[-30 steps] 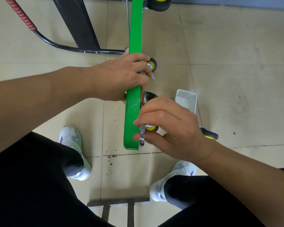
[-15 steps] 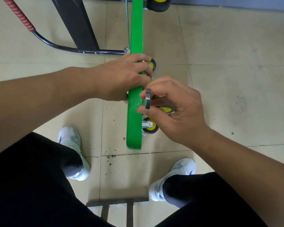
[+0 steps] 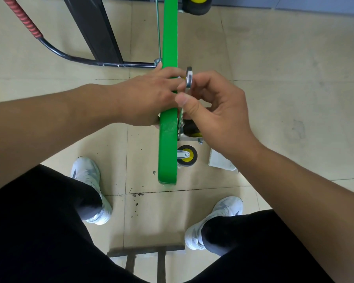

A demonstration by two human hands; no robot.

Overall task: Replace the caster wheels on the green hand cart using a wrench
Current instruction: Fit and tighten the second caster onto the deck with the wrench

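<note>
The green hand cart (image 3: 168, 152) stands on its edge between my feet, seen as a narrow green strip. My left hand (image 3: 149, 99) grips the top of that edge, fingers curled over it. My right hand (image 3: 215, 111) pinches a silver wrench (image 3: 188, 80) against the cart's right face, its ring end sticking up above my fingers. Below my right hand a black-and-yellow caster wheel (image 3: 187, 158) hangs from the cart's underside, and part of another caster (image 3: 191, 129) shows under my palm. A bigger wheel (image 3: 196, 4) sits at the far end.
The cart's black handle (image 3: 74, 58) with its red grip lies on the tiled floor to the left, beside a dark post (image 3: 94, 27). A white basket (image 3: 220, 162) sits on the floor under my right wrist. My white shoes flank the cart.
My right hand has carried the wrench up along the cart's right side, from near the lower caster to beside my left hand's fingers. The left hand has kept its hold.
</note>
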